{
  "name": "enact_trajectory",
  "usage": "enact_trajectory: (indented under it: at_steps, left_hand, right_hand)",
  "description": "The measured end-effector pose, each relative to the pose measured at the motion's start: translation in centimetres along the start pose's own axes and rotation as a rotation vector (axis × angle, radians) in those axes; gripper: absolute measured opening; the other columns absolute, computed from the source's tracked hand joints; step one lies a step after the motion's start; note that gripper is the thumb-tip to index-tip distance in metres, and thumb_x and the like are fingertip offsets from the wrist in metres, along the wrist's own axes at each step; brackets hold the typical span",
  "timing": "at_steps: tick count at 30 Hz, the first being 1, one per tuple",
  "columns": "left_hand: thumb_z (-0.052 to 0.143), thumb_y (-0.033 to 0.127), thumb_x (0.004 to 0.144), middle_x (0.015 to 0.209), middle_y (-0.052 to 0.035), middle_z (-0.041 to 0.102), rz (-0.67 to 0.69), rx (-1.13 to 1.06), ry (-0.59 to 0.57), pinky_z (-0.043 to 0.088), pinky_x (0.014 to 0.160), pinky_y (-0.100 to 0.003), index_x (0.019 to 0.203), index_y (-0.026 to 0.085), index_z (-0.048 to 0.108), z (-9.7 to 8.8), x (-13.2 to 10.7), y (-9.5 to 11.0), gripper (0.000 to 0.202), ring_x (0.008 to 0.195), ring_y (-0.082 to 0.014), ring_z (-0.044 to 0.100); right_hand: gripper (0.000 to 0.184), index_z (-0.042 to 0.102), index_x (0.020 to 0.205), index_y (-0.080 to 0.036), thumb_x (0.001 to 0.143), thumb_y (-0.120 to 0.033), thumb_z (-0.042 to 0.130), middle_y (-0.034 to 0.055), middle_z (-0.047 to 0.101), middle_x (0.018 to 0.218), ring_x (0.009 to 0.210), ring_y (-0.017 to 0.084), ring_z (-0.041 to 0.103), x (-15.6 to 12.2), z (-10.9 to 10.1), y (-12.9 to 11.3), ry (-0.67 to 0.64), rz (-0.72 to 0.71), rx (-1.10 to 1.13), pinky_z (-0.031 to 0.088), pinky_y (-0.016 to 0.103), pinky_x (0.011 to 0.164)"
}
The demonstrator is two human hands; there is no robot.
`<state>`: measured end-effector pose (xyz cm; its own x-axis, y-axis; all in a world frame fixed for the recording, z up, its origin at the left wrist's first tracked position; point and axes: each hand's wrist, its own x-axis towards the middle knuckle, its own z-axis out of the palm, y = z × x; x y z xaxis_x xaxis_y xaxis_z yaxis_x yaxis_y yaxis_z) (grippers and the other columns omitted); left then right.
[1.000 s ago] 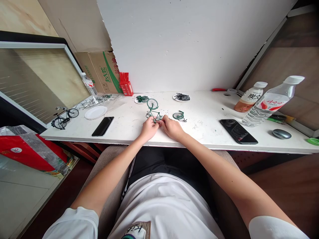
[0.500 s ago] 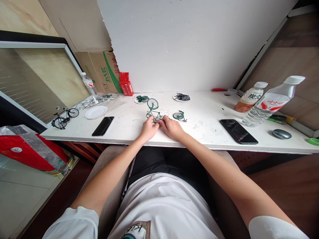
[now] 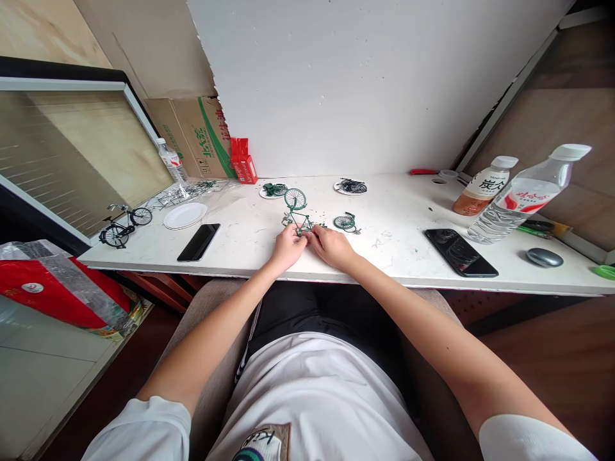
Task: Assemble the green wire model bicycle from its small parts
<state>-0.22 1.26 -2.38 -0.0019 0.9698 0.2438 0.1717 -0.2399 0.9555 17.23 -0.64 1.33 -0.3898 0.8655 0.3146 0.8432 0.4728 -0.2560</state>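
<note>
A small green model bicycle (image 3: 296,212) with one wheel fitted stands on the white table (image 3: 394,256), its wheel pointing away from me. My left hand (image 3: 285,248) and my right hand (image 3: 331,246) meet at its near end, fingers pinched on the frame. A loose green wheel (image 3: 345,222) lies just right of the model. Two small round plates with parts, one green-filled plate (image 3: 273,190) and one dark-filled plate (image 3: 351,187), sit behind.
A black phone (image 3: 198,242), a white plate (image 3: 184,216) and a finished black model bicycle (image 3: 123,226) lie at the left. At the right are another phone (image 3: 460,252), two bottles (image 3: 521,194), a grey mouse (image 3: 543,257). Cardboard boxes (image 3: 202,136) stand at the back left.
</note>
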Motion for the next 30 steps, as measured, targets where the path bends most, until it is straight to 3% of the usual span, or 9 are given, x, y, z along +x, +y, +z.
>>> enact_trajectory:
  at_steps: [23, 30]
  left_hand:
    - [0.072, 0.01, 0.085, 0.116, -0.0141, 0.078, -0.009, 0.016, -0.007, 0.062, 0.096, -0.037, 0.122, 0.016, 0.064, -0.1, -0.3, 0.9, 0.038, 0.099, -0.0224, 0.078]
    - [0.072, 0.01, 0.085, 0.11, -0.0126, 0.078, -0.021, 0.024, -0.011, 0.063, 0.096, -0.038, 0.125, 0.015, 0.064, -0.1, -0.2, 0.7, 0.041, 0.1, -0.0233, 0.078]
  right_hand:
    - [0.038, 0.067, 0.114, -0.018, 0.116, -0.043, 0.038, 0.0148, 0.08, 0.108, 0.096, 0.027, 0.074, 0.0, -0.2, -0.2, -0.027, -0.006, 0.013, 0.043, 0.031, 0.075]
    - [0.036, 0.067, 0.116, -0.018, 0.115, -0.041, 0.039, 0.0154, 0.08, 0.108, 0.097, 0.028, 0.074, 0.1, -0.2, -0.2, -0.034, -0.006, 0.002, 0.044, 0.031, 0.075]
